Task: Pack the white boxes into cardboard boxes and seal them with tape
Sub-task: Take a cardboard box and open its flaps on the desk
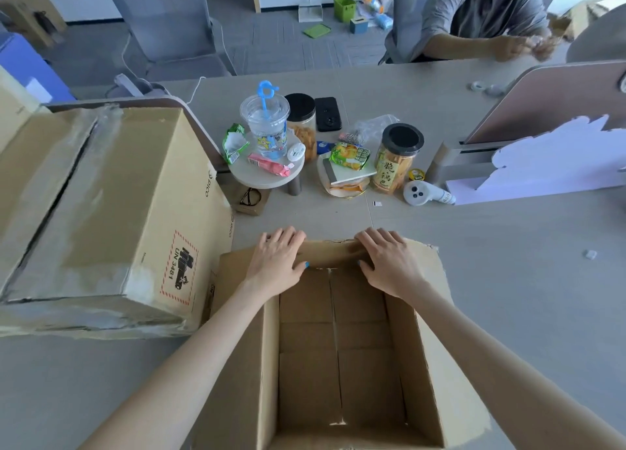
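Cardboard box [338, 365] stands open at the near edge of the table [508, 280], right in front of you, its side flaps spread outward and the seam of its bottom flaps showing inside. Your left hand [277, 256] and right hand [389, 261] both hold its far flap. The fingers are curled over the flap's outer fold, and each thumb is tucked against the side that faces you. The hands sit side by side with a stretch of flap bare between them.

Touching the open box's left flap, a larger taped carton [101, 212] with a UN 3481 label fills the table's left edge. Toward the middle of the table stand a plastic cup [266, 124] with a blue straw, a black-lidded jar [396, 158] and a white controller [423, 193]. Another person [474, 16] sits at the far edge.
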{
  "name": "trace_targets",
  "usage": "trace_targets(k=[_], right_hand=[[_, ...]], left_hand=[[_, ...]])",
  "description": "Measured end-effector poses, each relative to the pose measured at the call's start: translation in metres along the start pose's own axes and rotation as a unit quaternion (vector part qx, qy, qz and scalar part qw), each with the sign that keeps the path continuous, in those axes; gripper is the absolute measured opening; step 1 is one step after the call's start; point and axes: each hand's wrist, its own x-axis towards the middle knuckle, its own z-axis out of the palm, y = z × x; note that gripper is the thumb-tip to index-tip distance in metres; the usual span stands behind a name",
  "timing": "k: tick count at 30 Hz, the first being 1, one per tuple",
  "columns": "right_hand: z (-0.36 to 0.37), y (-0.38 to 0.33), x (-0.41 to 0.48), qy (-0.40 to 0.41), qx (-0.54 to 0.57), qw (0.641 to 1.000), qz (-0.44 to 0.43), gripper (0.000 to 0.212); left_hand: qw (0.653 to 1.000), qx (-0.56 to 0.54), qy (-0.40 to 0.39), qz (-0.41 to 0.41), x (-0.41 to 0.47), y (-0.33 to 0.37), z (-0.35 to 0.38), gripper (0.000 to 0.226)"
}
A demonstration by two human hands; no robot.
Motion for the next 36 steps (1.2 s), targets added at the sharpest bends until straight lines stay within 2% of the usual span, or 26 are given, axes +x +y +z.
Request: trace_targets(k=[7,17,20,27,36], right_hand=[[-0.028,-0.021,-0.012,-0.041,-0.035,0.998,0.026,0.060],[-0.073,-0.096,-0.075,0.008,-0.012,1.000,0.010,0.047],[-0.076,-0.126,-0.103,0.018,-0.014,1.000,0.003,0.041],[-0.071,-0.205,-0.177,0.032,0.012,0.999,-0.008,0.046],[-0.059,-0.347,-0.260,0.029,0.065,0.996,-0.044,0.041]], left_hand=[[0.999,0.007,-0.048,-0.010,-0.016,0.002,-0.029,0.063],[0.999,0.009,-0.037,-0.023,-0.101,0.009,-0.081,0.054],[0.999,0.002,-0.027,-0.026,-0.140,0.011,-0.088,0.051],[0.999,-0.005,-0.001,-0.050,-0.258,0.011,-0.107,0.049],[0.996,-0.007,-0.011,-0.085,-0.432,-0.013,-0.123,0.049]])
